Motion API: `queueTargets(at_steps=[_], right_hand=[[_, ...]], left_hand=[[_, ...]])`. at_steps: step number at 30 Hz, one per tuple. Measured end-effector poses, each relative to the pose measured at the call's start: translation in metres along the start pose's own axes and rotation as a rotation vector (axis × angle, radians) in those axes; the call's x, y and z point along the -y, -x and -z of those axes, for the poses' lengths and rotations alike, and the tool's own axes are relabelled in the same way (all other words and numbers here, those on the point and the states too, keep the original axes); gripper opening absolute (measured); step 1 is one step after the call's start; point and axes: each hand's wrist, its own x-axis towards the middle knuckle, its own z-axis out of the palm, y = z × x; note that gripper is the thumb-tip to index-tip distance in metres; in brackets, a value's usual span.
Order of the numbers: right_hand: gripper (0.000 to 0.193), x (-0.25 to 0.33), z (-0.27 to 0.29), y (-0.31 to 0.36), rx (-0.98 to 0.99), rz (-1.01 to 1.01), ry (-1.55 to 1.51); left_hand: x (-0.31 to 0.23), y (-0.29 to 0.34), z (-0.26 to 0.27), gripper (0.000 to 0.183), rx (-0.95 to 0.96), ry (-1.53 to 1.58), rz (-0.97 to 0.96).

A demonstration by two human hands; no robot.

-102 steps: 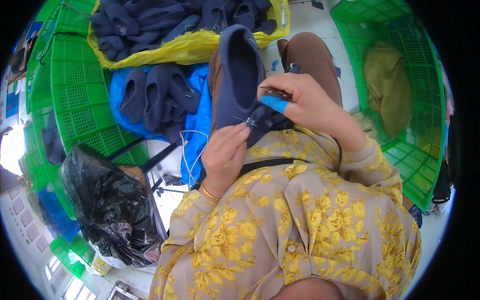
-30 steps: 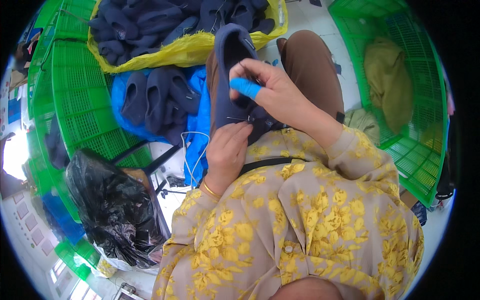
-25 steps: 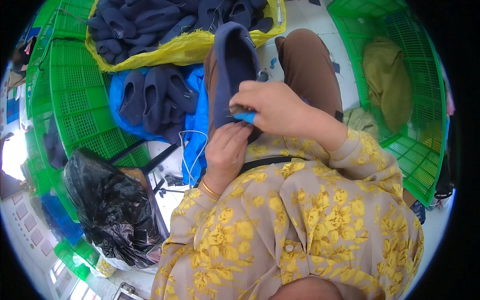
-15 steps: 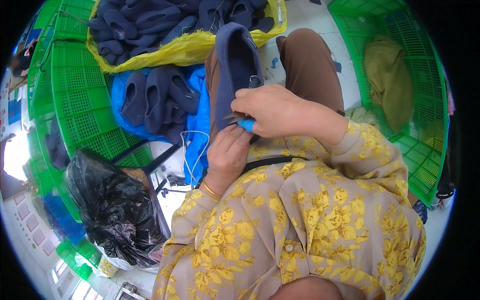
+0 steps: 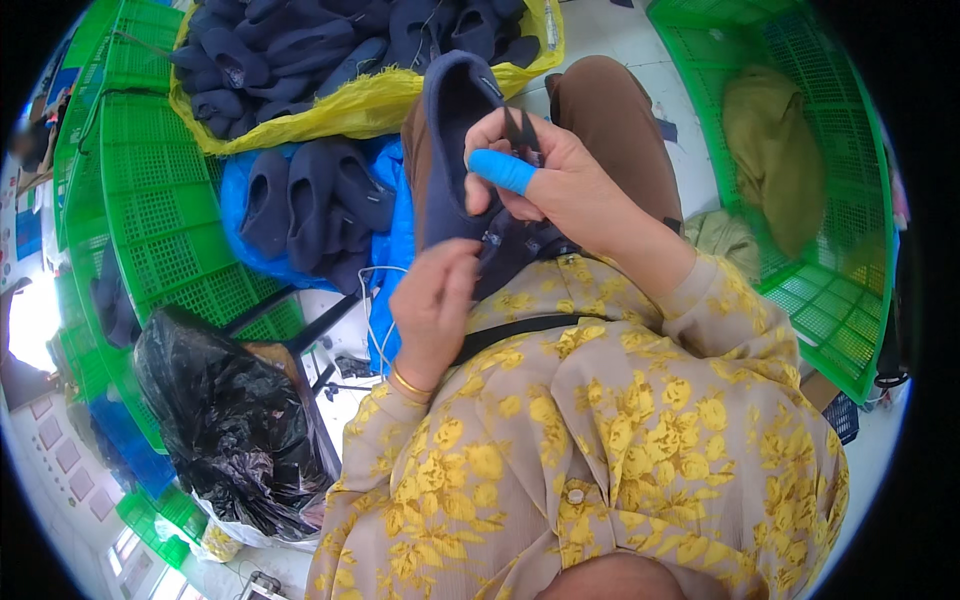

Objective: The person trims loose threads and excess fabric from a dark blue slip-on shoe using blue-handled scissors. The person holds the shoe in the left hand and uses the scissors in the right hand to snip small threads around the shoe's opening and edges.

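Observation:
A navy felt slipper (image 5: 444,150) lies along my left thigh, its opening facing up and its toe pointing away from me. My right hand (image 5: 550,180), blue tape around the thumb, is closed on small thread snips (image 5: 520,132) whose dark pointed blades stick up past the fingers. That hand hovers over the slipper's opening and hides part of it. Just beside the slipper's near end is my left hand (image 5: 437,310), fingers curled and smeared by motion; whether anything is between them cannot be made out. Small pale bits (image 5: 492,240) show on dark cloth in my lap.
A yellow sack (image 5: 300,130) full of navy slippers stands ahead on the left. Several more slippers (image 5: 312,190) lie on blue plastic sheeting (image 5: 235,205) nearer me. Green crates (image 5: 165,215) flank both sides; the right one holds olive cloth (image 5: 770,160). A black plastic bag (image 5: 220,420) sits at my left.
My right hand has turned so the snips' blades point up and away, and has lifted off the slipper's near end. My left hand has drawn slightly toward me and left, apart from the right.

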Motion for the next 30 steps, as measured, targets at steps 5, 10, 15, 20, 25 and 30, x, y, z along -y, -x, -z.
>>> queueTargets(at_steps=[5,10,15,20,25,30], right_hand=[[0.007,-0.003,-0.002,0.009,0.02,0.06,-0.03],[0.007,0.005,-0.001,0.02,0.001,0.051,0.019],[0.01,0.029,0.007,0.034,-0.131,0.278,0.083],[0.008,0.014,0.023,0.037,-0.265,0.23,0.008],[0.007,-0.024,0.048,0.054,-0.285,0.069,0.024],[0.007,-0.04,0.047,0.067,-0.321,-0.019,0.06]], left_hand=[[-0.01,-0.051,0.02,0.033,0.177,-0.265,-0.197],[-0.026,-0.087,0.039,0.017,0.563,-0.823,-0.366],[-0.043,-0.102,0.036,0.015,0.311,-0.601,-0.352],[-0.029,-0.094,-0.012,0.021,0.197,-0.152,0.249],[-0.034,-0.094,-0.042,0.021,0.418,0.232,0.678],[-0.043,-0.126,0.0,0.03,0.447,0.286,0.743]])
